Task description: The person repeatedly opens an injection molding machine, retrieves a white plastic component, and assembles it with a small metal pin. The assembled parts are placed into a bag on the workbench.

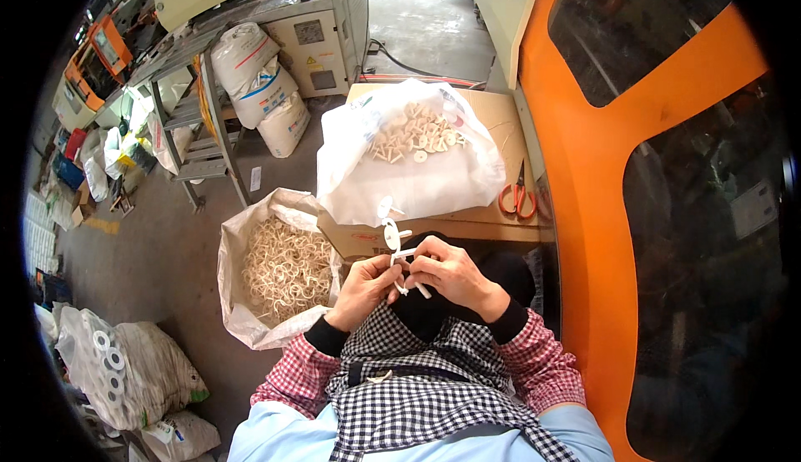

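Over my lap, both hands are closed on one branched white plastic moulding, whose round discs and short stems stick up past my fingers. My left hand pinches its lower branch. The fingers of my right hand grip a stem at its right side; the exact contact is partly hidden by the fingers. Just beyond lies an open white bag with loose disc-headed white pins inside. Left of my hands stands a sack full of curled white plastic scraps.
The pin bag rests on a cardboard box, beside red-handled scissors. An orange machine rises close on my right. To the left are metal steps, stacked white sacks and a bag with white rings.
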Action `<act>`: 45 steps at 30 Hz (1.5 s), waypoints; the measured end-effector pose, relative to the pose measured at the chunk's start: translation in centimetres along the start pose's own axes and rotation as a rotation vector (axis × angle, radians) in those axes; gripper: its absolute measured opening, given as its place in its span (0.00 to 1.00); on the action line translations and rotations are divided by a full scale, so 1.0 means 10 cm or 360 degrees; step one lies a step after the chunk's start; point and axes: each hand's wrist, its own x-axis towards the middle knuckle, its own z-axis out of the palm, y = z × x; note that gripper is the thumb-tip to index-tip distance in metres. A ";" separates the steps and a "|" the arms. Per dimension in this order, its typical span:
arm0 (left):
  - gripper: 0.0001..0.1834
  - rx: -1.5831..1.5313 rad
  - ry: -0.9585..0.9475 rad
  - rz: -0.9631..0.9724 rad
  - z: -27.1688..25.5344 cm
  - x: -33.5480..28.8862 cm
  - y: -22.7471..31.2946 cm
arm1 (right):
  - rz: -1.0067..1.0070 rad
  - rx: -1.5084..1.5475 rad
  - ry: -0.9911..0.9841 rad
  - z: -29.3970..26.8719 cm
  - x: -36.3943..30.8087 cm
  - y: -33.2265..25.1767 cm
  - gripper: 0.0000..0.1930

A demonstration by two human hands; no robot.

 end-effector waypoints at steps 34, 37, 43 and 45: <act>0.05 0.1529 0.0412 0.1008 -0.06 0.20 -0.15 | 0.0604 0.0863 -0.0052 -0.26 0.29 0.23 0.16; 0.06 0.1606 0.0424 0.0983 -0.06 0.17 -0.14 | 0.0561 0.0557 -0.0045 -0.31 0.25 0.21 0.16; 0.06 0.1525 0.0370 0.0695 -0.30 0.21 -0.20 | 0.0447 0.0306 0.0049 -0.19 0.23 0.08 0.21; 0.06 0.1493 0.0356 0.0628 -0.36 0.22 -0.16 | 0.0278 0.0142 -0.0061 -0.17 0.24 0.07 0.19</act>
